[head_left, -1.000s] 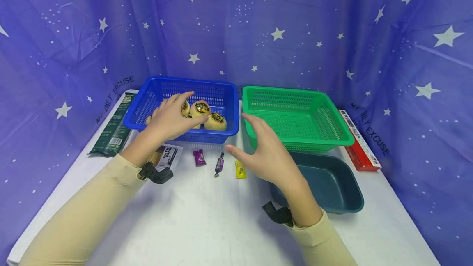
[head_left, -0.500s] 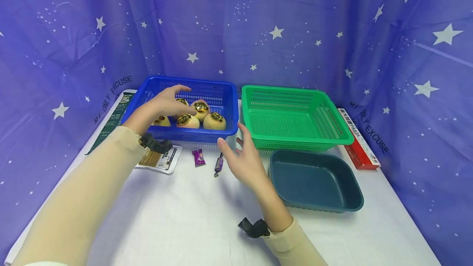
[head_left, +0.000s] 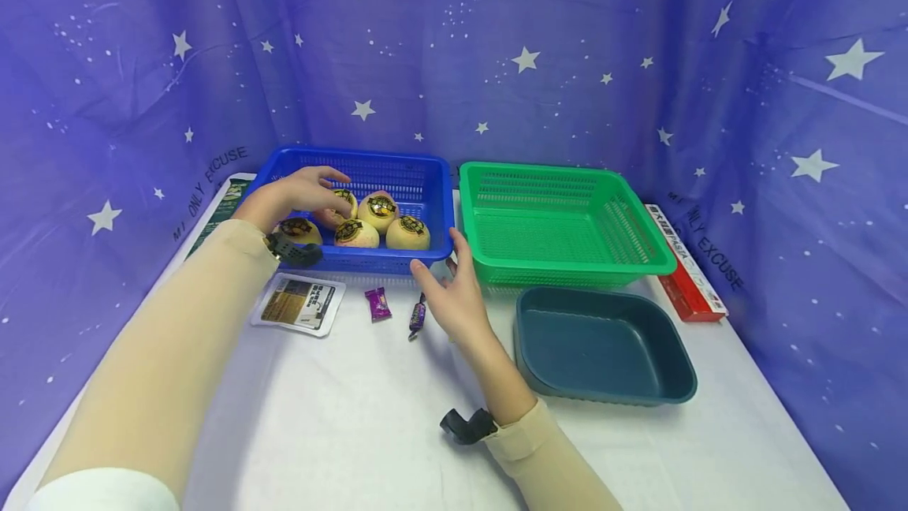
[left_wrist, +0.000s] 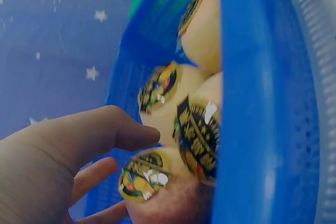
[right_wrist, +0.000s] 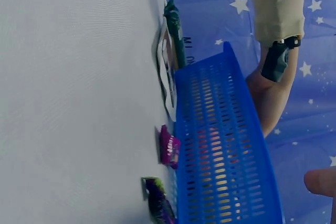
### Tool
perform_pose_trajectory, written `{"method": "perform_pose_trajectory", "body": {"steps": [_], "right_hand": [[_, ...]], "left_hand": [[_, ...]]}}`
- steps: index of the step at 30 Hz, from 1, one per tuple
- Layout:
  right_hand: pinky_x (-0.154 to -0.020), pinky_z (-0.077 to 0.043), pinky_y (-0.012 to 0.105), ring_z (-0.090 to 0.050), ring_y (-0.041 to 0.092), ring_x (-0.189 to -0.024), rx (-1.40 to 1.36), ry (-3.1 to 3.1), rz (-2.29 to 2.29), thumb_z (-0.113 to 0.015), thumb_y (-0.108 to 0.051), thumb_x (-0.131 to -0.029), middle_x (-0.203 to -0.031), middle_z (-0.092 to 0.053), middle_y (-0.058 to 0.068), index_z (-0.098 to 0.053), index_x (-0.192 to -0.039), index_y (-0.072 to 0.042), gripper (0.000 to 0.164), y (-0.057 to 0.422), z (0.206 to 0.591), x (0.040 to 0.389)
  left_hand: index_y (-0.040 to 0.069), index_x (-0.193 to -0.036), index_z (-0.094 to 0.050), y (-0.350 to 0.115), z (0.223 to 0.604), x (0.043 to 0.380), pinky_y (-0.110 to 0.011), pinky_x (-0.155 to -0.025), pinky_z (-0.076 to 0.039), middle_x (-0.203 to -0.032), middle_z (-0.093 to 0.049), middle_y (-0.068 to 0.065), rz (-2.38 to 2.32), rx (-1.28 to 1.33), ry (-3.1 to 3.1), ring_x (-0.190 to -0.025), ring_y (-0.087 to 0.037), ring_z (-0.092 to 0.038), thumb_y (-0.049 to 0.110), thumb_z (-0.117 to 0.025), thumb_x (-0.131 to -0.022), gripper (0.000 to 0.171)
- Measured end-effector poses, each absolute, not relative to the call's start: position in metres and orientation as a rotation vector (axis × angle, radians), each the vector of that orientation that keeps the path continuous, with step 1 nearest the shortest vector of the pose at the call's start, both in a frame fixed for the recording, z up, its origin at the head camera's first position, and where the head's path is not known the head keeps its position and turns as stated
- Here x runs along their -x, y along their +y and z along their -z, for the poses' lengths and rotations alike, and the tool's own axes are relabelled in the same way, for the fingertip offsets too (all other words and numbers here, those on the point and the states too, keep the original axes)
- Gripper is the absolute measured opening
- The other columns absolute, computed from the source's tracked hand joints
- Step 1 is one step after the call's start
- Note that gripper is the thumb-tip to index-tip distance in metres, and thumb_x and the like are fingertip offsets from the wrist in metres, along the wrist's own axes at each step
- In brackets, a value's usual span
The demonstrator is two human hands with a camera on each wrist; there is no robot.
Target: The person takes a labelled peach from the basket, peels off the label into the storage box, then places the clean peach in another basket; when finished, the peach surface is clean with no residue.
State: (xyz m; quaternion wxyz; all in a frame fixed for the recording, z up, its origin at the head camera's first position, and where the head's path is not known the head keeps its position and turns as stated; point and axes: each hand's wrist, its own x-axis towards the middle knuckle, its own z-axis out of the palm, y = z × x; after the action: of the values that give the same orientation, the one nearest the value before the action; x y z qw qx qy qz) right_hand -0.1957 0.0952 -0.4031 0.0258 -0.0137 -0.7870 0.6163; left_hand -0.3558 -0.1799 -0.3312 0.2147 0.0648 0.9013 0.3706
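Note:
Several yellow-pink peaches (head_left: 407,233) with black-and-gold stickers lie in the blue basket (head_left: 358,260). My left hand (head_left: 301,189) reaches over the basket's left side, thumb and fingers spread about the back-left peach (left_wrist: 168,195). In the left wrist view, the thumb hangs above that peach and the fingers lie beyond it. At the basket's front right corner is my right hand (head_left: 457,298), thumb and index finger apart, fingertips right by the rim. Its thumb tip (right_wrist: 321,182) shows at the edge of the right wrist view, beside the basket's perforated wall.
A green basket (head_left: 567,268) stands to the right, with a dark teal tub (head_left: 603,345) before it. A red pasta box (head_left: 688,290) lies far right. Two purple wrapped candies, one square (head_left: 378,304) and one twisted (head_left: 417,318), and a flat food pack (head_left: 298,303) lie in front.
My left hand has moved left and lower over the peaches. My right hand has come left to the blue basket's corner, away from the teal tub, and now covers the yellow candy.

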Motion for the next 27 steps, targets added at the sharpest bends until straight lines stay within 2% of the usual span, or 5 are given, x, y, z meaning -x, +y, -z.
{"method": "perform_pose_trajectory", "body": {"steps": [2,9,15,20,27], "right_hand": [[-0.135,-0.038,0.056,-0.032,0.041,-0.169,0.05,-2.41,-1.928,-0.074,-0.034,-0.107,-0.187,-0.02,0.008,-0.021,-0.177,-0.025,0.089,0.093,0.405,0.199],[-0.131,-0.044,0.055,-0.036,0.041,-0.167,0.096,-2.346,-1.974,-0.071,-0.032,-0.108,-0.182,-0.032,0.015,-0.026,-0.175,-0.026,0.081,0.085,0.406,0.21],[-0.132,-0.045,0.054,-0.041,0.042,-0.164,0.123,-2.285,-1.946,-0.07,-0.029,-0.109,-0.178,-0.038,0.017,-0.033,-0.173,-0.023,0.074,0.085,0.407,0.217],[-0.131,-0.046,0.051,-0.043,0.041,-0.163,0.131,-2.27,-1.923,-0.069,-0.025,-0.109,-0.178,-0.04,0.015,-0.036,-0.171,-0.022,0.07,0.085,0.412,0.218],[-0.131,-0.046,0.051,-0.044,0.04,-0.163,0.14,-2.241,-1.942,-0.068,-0.021,-0.109,-0.178,-0.04,0.014,-0.038,-0.17,-0.023,0.067,0.085,0.415,0.216]], "left_hand": [[0.019,-0.171,-0.04,-0.185,0.334,0.36,-0.069,-0.132,-0.036,-0.168,-0.048,-0.022,-1.022,-0.157,2.495,-0.142,-0.038,-0.059,0.032,-0.079,-0.097,0.085],[0.016,-0.172,-0.037,-0.197,0.34,0.367,-0.071,-0.132,-0.035,-0.177,-0.032,-0.024,-1.062,-0.107,2.441,-0.162,-0.046,-0.036,0.033,-0.075,-0.1,0.083],[0.013,-0.168,-0.043,-0.198,0.349,0.372,-0.065,-0.127,-0.044,-0.138,-0.07,-0.018,-1.1,-0.135,2.46,-0.142,-0.039,-0.058,0.03,-0.079,-0.096,0.082],[0.014,-0.168,-0.043,-0.196,0.357,0.376,-0.049,-0.102,-0.058,-0.101,-0.083,-0.006,-1.104,-0.149,2.468,-0.113,-0.032,-0.074,0.024,-0.083,-0.092,0.086],[0.01,-0.164,-0.048,-0.196,0.365,0.376,-0.031,-0.079,-0.06,-0.123,-0.071,-0.016,-1.096,-0.144,2.531,-0.1,-0.025,-0.072,0.019,-0.084,-0.088,0.085]]}}
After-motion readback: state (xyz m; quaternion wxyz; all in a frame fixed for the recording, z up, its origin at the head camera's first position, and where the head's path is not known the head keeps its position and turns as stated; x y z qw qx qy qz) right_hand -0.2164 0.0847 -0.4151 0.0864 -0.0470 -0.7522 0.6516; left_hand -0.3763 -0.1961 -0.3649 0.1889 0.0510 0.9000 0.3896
